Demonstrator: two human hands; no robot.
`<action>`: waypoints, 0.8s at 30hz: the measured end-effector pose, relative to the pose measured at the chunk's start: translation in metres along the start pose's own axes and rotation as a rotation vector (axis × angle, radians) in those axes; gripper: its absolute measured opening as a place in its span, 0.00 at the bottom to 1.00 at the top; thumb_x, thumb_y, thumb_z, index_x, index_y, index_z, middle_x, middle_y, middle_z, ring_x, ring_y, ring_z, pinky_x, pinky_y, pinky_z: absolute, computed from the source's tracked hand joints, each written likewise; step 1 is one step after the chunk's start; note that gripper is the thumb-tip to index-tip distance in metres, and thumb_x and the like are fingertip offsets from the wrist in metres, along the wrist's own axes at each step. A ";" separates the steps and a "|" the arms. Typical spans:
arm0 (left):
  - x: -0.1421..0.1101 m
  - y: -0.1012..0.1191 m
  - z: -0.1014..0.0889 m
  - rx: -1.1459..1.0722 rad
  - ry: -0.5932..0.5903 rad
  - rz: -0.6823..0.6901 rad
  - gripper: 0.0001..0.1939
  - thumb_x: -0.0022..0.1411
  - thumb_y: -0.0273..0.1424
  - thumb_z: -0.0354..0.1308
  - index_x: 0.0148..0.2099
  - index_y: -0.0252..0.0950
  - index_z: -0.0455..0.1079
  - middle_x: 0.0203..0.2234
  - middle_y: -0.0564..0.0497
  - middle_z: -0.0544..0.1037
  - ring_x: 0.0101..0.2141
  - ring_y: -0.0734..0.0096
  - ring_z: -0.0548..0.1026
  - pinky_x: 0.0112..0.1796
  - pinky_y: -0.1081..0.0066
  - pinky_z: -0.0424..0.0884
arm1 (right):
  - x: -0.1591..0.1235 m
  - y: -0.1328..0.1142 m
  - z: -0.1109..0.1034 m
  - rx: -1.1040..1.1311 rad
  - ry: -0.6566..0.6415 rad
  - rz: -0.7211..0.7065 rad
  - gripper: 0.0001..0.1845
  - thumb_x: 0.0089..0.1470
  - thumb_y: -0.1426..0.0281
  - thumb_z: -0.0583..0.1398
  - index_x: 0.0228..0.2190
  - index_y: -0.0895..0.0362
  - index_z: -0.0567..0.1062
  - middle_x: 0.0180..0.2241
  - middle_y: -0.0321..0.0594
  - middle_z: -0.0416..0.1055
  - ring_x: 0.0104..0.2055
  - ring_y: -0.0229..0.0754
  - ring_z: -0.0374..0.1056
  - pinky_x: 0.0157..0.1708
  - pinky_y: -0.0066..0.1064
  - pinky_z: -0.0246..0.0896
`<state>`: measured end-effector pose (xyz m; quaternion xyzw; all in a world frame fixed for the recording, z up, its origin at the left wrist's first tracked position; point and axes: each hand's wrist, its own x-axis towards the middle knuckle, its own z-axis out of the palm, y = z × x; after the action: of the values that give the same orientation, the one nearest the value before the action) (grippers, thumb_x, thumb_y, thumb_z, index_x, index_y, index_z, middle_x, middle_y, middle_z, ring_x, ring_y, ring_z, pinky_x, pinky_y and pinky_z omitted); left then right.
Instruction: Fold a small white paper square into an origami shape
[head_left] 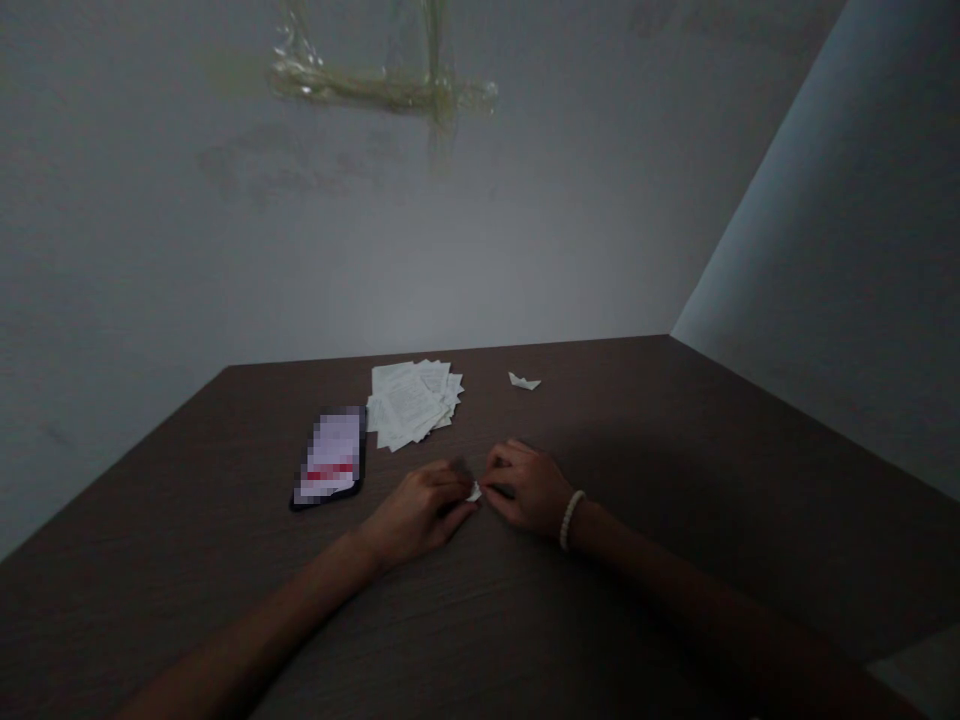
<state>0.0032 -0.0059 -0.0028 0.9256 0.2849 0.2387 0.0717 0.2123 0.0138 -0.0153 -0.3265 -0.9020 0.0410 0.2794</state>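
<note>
Where the hands meet: in the head camera's view, the left hand (420,510) and right hand (529,487) pinch a small folded paper (474,492) between them, roughly midway between the table's left and right edges.
Fingers: narrow on both sides, thumb against fingertips, the left on the paper's left end, the right on its right end; the remaining fingers curl in, and much of the paper is hidden.
Reason for the hold: probably so small a piece needs tips at both ends, with the table (600,620) under them for steadiness.
Paper stack (409,403): loosely fanned near the far edge, left of centre, seemingly within reach but out from under the wrists.
Phone (330,455): face up just beside the stack, on the left-edge side, perhaps angled for easy viewing.
Folded shape (524,382): alone near the far edge, right of the stack, apparently set aside.
Room: bare table towards the right edge and far-right corner; the wall (525,250) bounds the far edge.
</note>
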 end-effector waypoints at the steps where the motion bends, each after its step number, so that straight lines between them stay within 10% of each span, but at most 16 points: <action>1: 0.000 0.001 -0.001 -0.009 -0.013 -0.002 0.11 0.67 0.28 0.50 0.40 0.33 0.74 0.33 0.47 0.78 0.35 0.67 0.73 0.38 0.67 0.70 | 0.000 -0.001 -0.001 -0.007 -0.008 -0.006 0.06 0.54 0.71 0.60 0.31 0.55 0.79 0.34 0.40 0.69 0.37 0.41 0.62 0.36 0.31 0.56; 24: -0.009 -0.003 -0.010 0.094 0.014 -0.060 0.14 0.65 0.28 0.50 0.33 0.35 0.77 0.24 0.49 0.78 0.29 0.67 0.71 0.36 0.67 0.69 | -0.001 -0.002 -0.004 -0.089 -0.012 0.096 0.12 0.56 0.66 0.60 0.25 0.55 0.79 0.28 0.39 0.67 0.34 0.40 0.59 0.31 0.31 0.50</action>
<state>-0.0102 -0.0086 0.0015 0.9173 0.3238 0.2292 0.0331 0.2135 0.0111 -0.0117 -0.3813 -0.8879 0.0160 0.2569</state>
